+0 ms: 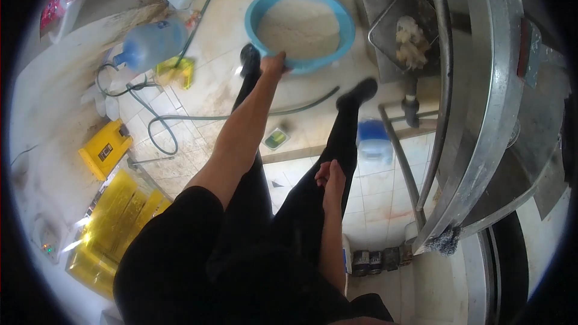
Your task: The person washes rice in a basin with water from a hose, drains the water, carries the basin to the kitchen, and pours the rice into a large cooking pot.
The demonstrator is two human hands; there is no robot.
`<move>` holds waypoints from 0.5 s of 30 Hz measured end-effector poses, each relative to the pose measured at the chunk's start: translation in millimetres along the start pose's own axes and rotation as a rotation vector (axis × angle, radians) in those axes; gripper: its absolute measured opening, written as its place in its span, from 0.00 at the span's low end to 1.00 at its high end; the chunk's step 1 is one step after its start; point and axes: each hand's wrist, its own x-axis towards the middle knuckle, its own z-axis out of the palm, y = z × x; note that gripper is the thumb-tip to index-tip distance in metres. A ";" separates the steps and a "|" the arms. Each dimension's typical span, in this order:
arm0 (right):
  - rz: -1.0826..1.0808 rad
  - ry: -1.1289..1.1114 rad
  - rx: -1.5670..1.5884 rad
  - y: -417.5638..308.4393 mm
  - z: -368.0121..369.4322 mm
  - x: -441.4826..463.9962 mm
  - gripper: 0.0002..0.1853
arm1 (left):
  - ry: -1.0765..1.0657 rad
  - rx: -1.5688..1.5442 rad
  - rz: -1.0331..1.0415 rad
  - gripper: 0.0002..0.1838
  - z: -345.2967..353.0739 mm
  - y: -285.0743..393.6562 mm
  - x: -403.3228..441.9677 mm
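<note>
A round light-blue plastic basin (347,32) rests on the tiled floor ahead of my feet. Inside it is a pale, whitish mass (300,27); whether this is grain, powder or cloudy liquid I cannot tell. My left hand (275,64) reaches down and is closed over the near left part of the rim. Close to my right thigh hangs my right hand (330,178), with its fingers curled in and nothing visible in them.
A green hose (241,112) snakes across the floor past a large blue water bottle (155,45). At right stand a metal drain box (385,0) and a steel frame (487,84). A blue-and-white container (374,139) and a small green-lidded box (276,138) lie nearer.
</note>
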 end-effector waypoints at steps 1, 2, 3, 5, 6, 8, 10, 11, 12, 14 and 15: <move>-0.001 0.004 0.011 1.7 -0.3 1.0 0.21 | 0.011 0.015 -0.013 0.27 0.1 -0.5 0.0; -0.003 0.009 0.022 3.2 -0.9 1.6 0.21 | 0.011 0.015 -0.014 0.27 0.1 -0.6 0.2; -0.002 0.009 0.021 3.3 -1.5 1.6 0.21 | 0.022 0.030 -0.021 0.27 0.1 -1.4 2.0; 0.005 0.000 0.016 2.7 -2.8 2.3 0.21 | 0.033 0.044 -0.028 0.27 0.1 -3.8 4.8; 0.006 0.000 0.016 3.2 -3.3 2.5 0.21 | 0.033 0.053 -0.009 0.27 -0.5 -3.4 3.1; -0.019 -0.016 0.016 4.2 -3.9 3.1 0.21 | 0.032 0.060 0.010 0.27 -0.4 -1.0 0.6; -0.013 -0.012 0.021 1.1 -2.4 2.3 0.21 | 0.047 0.040 -0.039 0.27 0.4 -2.4 1.9; -0.006 -0.009 0.027 -0.4 -1.7 1.5 0.20 | 0.047 0.041 -0.040 0.27 0.0 -4.3 1.5; -0.006 -0.009 0.026 -0.5 -1.7 0.9 0.20 | 0.042 0.014 -0.013 0.27 -0.9 -8.8 2.5; -0.001 0.007 0.003 -1.5 -1.2 1.4 0.20 | 0.036 -0.015 0.018 0.27 -4.8 -14.7 6.5; -0.003 0.008 0.003 -0.2 -1.9 2.0 0.20 | 0.015 0.092 0.030 0.27 -10.1 -15.3 5.9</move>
